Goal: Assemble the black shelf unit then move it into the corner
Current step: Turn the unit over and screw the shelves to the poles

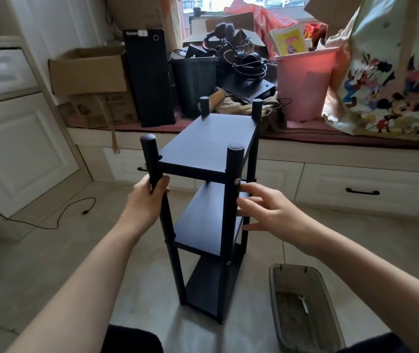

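On the tiled floor before the window bench, the black shelf unit (203, 200) is standing upright, long axis vertical, three boards stacked, its narrow end facing the person. The left hand (149, 197) is wrapping curled fingers around the near left post (152, 164); the right hand (269, 207) is hovering with fingers spread, tips just beside the near right post (232, 189). Assembly is looking finished; next is probably gripping both posts, lifting and carrying. A grey tray (279, 301) holding a small wrench (302, 303) is lying nearby.
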Motion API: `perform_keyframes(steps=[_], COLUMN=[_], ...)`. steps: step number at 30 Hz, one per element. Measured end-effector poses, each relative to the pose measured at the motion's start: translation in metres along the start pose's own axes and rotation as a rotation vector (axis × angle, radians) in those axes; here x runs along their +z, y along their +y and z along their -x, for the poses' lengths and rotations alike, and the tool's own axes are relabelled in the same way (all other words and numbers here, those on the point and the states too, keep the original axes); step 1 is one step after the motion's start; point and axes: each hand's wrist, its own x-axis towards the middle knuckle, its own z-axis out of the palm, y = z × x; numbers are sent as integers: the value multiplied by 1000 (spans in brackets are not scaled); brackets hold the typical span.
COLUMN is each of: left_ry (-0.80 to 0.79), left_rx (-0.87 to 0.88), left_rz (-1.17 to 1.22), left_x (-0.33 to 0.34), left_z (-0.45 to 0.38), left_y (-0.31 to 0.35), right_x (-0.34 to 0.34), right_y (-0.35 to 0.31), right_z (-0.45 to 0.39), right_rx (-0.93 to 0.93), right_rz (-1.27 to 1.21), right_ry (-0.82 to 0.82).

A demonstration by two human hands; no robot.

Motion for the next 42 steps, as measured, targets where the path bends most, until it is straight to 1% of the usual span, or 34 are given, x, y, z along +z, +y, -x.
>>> perform_keyframes(steps=[3, 4, 5, 7, 9, 10, 12, 14, 16, 19, 21, 24, 27, 29, 31, 32, 34, 36, 42], left_ry=[-22, -42, -63, -131, -239, -300, -408, -437, -443, -453, -429, -379, -374, -356, -326, -315, -312, -329, -352], left_rx=[-117, -145, -154, -132, -109, -97, -63, -56, -20, 16, 7, 25, 38, 42, 54, 67, 76, 80, 140], left_rz=[-392, -472, -502, -470, -378, -335, -260, -151, -62, 44, 60, 63, 81, 109, 139, 147, 161, 163, 164], left_x=[1, 3, 6, 12, 21, 26, 40, 56, 67, 78, 83, 88, 89, 90, 93, 94, 94, 93, 74], left_z=[10, 15, 20, 26, 32, 35, 40, 41, 42, 46, 50, 52, 52, 53, 55, 56, 57, 59, 60], left_y=[-1, -2, -3, -7, -4, 0, 6, 9, 8, 0, -6, -11, -16, -17, -17, -17, -16, -17, -8], right_x=[-6, -7, -8, -7, -6, -5, -4, -2, 3, 8, 5, -6, -14, -14, -10, -7, -3, -2, 2], right_y=[-6, -7, -9, -11, -12, -12, -13, -15, -16, -16, -18, -19, -16, -12, -11, -12, -15, -18, -25], right_z=[-2, -4, -5, -8, -10, -11, -12, -13, -15, -17, -18, -22, -30, -39, -48, -52, -58, -62, -66], right_rx=[-15, -24, -32, -36, -55, -86, -182, -272, -323, -363, -368, -341, -257, -69, 160, 227, 241, 191, 139], right_rz=[3, -13, -24, 2, 141, 213, 278, 297, 298, 295, 275, 134, -41, -239, -562, -736, -975, -1103, -1227], right_ry=[69, 95, 116, 155, 227, 273, 341, 349, 342, 334, 305, 270, 359, 417, 338, 285, 219, 180, 90])
